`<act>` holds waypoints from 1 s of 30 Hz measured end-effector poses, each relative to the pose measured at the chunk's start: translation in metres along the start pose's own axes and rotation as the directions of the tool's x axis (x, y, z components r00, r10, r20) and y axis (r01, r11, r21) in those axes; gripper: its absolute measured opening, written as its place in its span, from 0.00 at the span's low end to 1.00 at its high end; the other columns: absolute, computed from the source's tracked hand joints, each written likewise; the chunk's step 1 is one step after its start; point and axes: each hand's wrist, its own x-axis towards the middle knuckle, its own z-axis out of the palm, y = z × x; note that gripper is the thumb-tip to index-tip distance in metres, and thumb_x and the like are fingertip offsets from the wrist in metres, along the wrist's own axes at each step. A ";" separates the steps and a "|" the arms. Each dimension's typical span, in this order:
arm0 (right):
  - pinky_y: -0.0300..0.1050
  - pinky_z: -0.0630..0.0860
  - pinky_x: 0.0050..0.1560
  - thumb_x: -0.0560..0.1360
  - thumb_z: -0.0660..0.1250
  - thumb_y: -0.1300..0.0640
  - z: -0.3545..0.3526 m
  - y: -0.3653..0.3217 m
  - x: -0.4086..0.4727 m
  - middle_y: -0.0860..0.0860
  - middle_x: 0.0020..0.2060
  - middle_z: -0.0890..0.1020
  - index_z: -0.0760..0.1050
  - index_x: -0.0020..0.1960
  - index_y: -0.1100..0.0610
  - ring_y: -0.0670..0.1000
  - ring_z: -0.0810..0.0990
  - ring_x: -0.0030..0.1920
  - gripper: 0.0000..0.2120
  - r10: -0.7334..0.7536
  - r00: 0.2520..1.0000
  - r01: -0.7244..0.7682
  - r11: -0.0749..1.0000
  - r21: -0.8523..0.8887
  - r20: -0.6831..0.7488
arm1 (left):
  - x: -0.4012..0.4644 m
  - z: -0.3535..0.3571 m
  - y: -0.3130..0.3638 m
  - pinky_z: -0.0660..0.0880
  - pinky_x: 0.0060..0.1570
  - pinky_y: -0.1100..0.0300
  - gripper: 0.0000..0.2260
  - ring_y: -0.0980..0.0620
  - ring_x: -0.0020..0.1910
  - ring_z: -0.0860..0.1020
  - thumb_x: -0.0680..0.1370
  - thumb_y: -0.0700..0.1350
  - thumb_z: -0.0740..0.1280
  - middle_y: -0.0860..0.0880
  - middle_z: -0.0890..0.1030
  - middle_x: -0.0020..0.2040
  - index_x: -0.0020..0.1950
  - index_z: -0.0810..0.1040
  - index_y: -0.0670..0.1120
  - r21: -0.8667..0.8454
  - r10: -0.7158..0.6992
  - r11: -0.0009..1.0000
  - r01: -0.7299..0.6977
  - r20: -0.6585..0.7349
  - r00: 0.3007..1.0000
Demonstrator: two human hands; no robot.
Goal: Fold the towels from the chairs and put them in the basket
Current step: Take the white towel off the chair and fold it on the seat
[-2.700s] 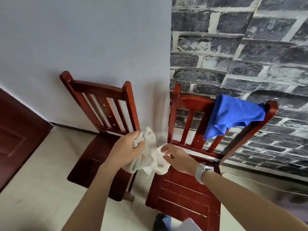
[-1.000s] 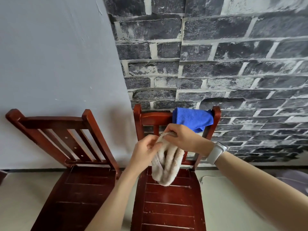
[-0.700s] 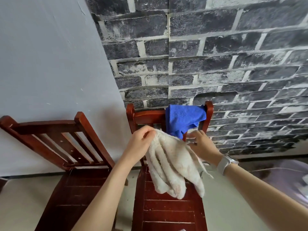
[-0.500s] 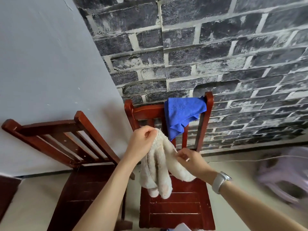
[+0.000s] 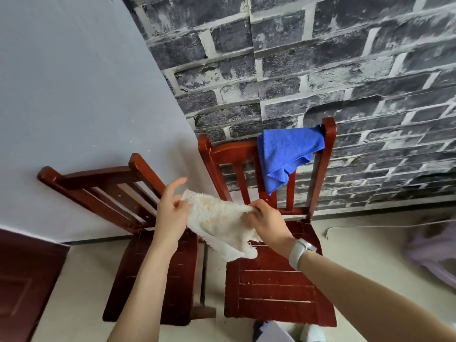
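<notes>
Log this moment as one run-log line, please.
phase: folding | left hand + right hand: hold fluffy cream towel stretched | blue microfibre towel: on right chair back | basket: unseen

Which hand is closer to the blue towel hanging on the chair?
Right. The right hand is just below the blue towel, gripping the white towel. The left hand grips its other end, farther left.

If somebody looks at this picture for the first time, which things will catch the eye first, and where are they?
Most striking is the cream towel stretched in the air at the centre, the left hand and the right hand each gripping one end above the two red wooden chairs. Next comes the blue towel, draped over the right chair's backrest against the dark brick-pattern wall.
</notes>
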 end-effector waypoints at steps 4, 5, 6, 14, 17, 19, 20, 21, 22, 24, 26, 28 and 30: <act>0.35 0.71 0.45 0.73 0.66 0.60 -0.025 -0.006 0.000 0.48 0.42 0.75 0.75 0.50 0.56 0.47 0.76 0.42 0.05 -0.317 0.948 0.319 0.946 -0.065 0.033 | -0.010 0.003 -0.015 0.67 0.61 0.63 0.19 0.58 0.62 0.72 0.76 0.32 0.58 0.57 0.78 0.55 0.53 0.79 0.54 -0.069 -0.066 0.995 0.073 0.102 0.993; 0.37 0.72 0.47 0.73 0.66 0.59 -0.029 -0.004 -0.003 0.47 0.44 0.75 0.77 0.51 0.56 0.47 0.76 0.44 0.06 -0.351 0.924 0.366 0.927 -0.087 0.149 | -0.011 0.005 -0.015 0.67 0.58 0.67 0.17 0.60 0.60 0.72 0.76 0.34 0.60 0.58 0.78 0.54 0.52 0.79 0.55 -0.098 -0.050 0.993 0.060 0.100 0.994; 0.38 0.72 0.49 0.74 0.66 0.55 -0.032 -0.001 -0.007 0.46 0.45 0.76 0.78 0.51 0.53 0.46 0.76 0.45 0.07 -0.314 0.903 0.359 0.926 -0.114 0.295 | -0.011 0.007 -0.014 0.67 0.55 0.70 0.15 0.62 0.58 0.72 0.76 0.37 0.62 0.60 0.78 0.54 0.52 0.78 0.57 -0.101 -0.023 0.994 0.033 0.101 0.995; 0.41 0.72 0.53 0.78 0.58 0.51 -0.025 0.062 -0.021 0.51 0.56 0.79 0.73 0.62 0.54 0.52 0.78 0.56 0.16 0.323 0.868 -0.202 0.923 -0.327 0.377 | -0.021 0.016 0.009 0.66 0.52 0.80 0.20 0.72 0.53 0.74 0.76 0.37 0.63 0.71 0.78 0.52 0.49 0.78 0.65 0.004 0.201 0.977 -0.212 0.301 0.932; 0.41 0.72 0.53 0.76 0.61 0.51 -0.007 0.067 -0.015 0.53 0.57 0.79 0.68 0.67 0.56 0.52 0.77 0.56 0.21 0.364 0.885 -0.317 0.928 -0.197 0.289 | -0.025 0.009 0.017 0.69 0.49 0.78 0.21 0.69 0.46 0.76 0.76 0.36 0.63 0.69 0.78 0.52 0.50 0.77 0.66 -0.010 0.245 0.968 -0.253 0.290 0.925; 0.48 0.74 0.58 0.76 0.63 0.51 0.008 0.066 -0.009 0.57 0.59 0.78 0.66 0.67 0.58 0.56 0.77 0.59 0.22 0.466 0.841 -0.485 0.874 0.002 0.277 | -0.027 0.001 0.022 0.71 0.46 0.77 0.21 0.64 0.45 0.77 0.76 0.36 0.63 0.68 0.79 0.53 0.51 0.77 0.66 -0.042 0.262 0.965 -0.261 0.259 0.929; 0.52 0.74 0.61 0.76 0.63 0.52 0.015 0.065 -0.007 0.59 0.60 0.77 0.66 0.67 0.59 0.58 0.76 0.60 0.22 0.520 0.801 -0.569 0.815 0.110 0.296 | -0.028 -0.003 0.024 0.71 0.46 0.76 0.22 0.63 0.46 0.77 0.76 0.36 0.63 0.68 0.79 0.53 0.51 0.77 0.66 -0.062 0.271 0.963 -0.264 0.234 0.934; 0.55 0.73 0.62 0.76 0.63 0.52 0.023 0.063 -0.006 0.61 0.60 0.76 0.67 0.66 0.60 0.60 0.76 0.61 0.21 0.561 0.760 -0.635 0.748 0.193 0.327 | -0.028 -0.008 0.026 0.70 0.48 0.76 0.22 0.64 0.50 0.77 0.76 0.36 0.63 0.68 0.79 0.54 0.51 0.77 0.66 -0.082 0.279 0.960 -0.268 0.205 0.938; 0.54 0.74 0.60 0.76 0.63 0.51 0.030 0.062 -0.006 0.59 0.60 0.76 0.66 0.67 0.60 0.59 0.76 0.60 0.22 0.583 0.726 -0.679 0.691 0.247 0.364 | -0.028 -0.012 0.027 0.69 0.51 0.76 0.22 0.65 0.55 0.76 0.76 0.35 0.63 0.68 0.79 0.54 0.51 0.78 0.66 -0.103 0.287 0.957 -0.272 0.178 0.941; 0.50 0.75 0.54 0.75 0.66 0.51 0.046 0.058 -0.006 0.54 0.57 0.75 0.60 0.71 0.56 0.54 0.76 0.56 0.28 0.589 0.673 -0.734 0.602 0.314 0.447 | -0.027 -0.021 0.029 0.68 0.53 0.77 0.22 0.67 0.60 0.73 0.76 0.35 0.63 0.68 0.78 0.55 0.51 0.78 0.65 -0.133 0.287 0.954 -0.270 0.134 0.948; 0.52 0.75 0.56 0.74 0.66 0.55 0.063 0.053 -0.006 0.52 0.57 0.75 0.56 0.72 0.49 0.54 0.76 0.57 0.30 0.525 0.701 -0.701 0.630 0.334 0.482 | -0.026 -0.029 0.028 0.67 0.53 0.78 0.21 0.67 0.61 0.71 0.75 0.36 0.63 0.67 0.78 0.56 0.52 0.78 0.65 -0.145 0.284 0.952 -0.268 0.107 0.953; 0.54 0.73 0.61 0.74 0.64 0.54 0.076 0.046 -0.003 0.51 0.55 0.76 0.56 0.72 0.45 0.54 0.75 0.58 0.30 0.481 0.769 -0.626 0.700 0.345 0.421 | -0.025 -0.037 0.025 0.67 0.54 0.78 0.20 0.67 0.61 0.72 0.74 0.38 0.64 0.66 0.78 0.57 0.53 0.78 0.64 -0.147 0.291 0.950 -0.275 0.100 0.952; 0.55 0.73 0.61 0.73 0.66 0.51 0.082 0.039 0.003 0.50 0.55 0.77 0.59 0.70 0.42 0.54 0.76 0.57 0.28 0.482 0.808 -0.588 0.690 0.422 0.339 | -0.026 -0.044 0.021 0.67 0.54 0.77 0.20 0.66 0.61 0.72 0.73 0.39 0.64 0.65 0.78 0.57 0.53 0.79 0.65 -0.138 0.294 0.950 -0.280 0.096 0.951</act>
